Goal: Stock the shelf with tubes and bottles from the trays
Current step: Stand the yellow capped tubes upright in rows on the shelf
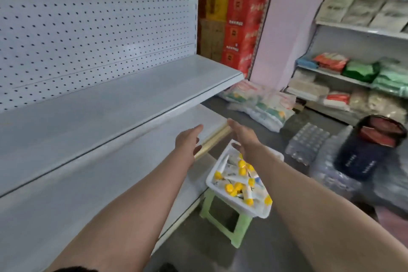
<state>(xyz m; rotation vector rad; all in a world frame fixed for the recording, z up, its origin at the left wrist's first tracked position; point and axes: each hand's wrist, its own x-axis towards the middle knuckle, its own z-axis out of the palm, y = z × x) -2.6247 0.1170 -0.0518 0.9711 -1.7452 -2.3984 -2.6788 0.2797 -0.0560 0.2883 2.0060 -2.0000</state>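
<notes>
**Both hands empty above tube tray, at lower shelf edge**

Left hand (188,141) was extended, fingers spread loosely, holding nothing, over the front lip of the grey metal lower shelf (92,183). Right hand (241,137) was extended beside it, apart, fingers open and empty. Below the right wrist sat the white plastic tray (261,212), tilted, holding white tubes with yellow caps (234,187) in a loose pile. Tray rested on a pale green plastic stool (238,229), just right of the shelf's front edge. Grey upper shelf (132,93) lay bare, its edge overhanging. Right of the stool, shrink-wrapped water bottle packs (309,141) crowded the dark floor (220,110). Image was motion-blurred.
</notes>
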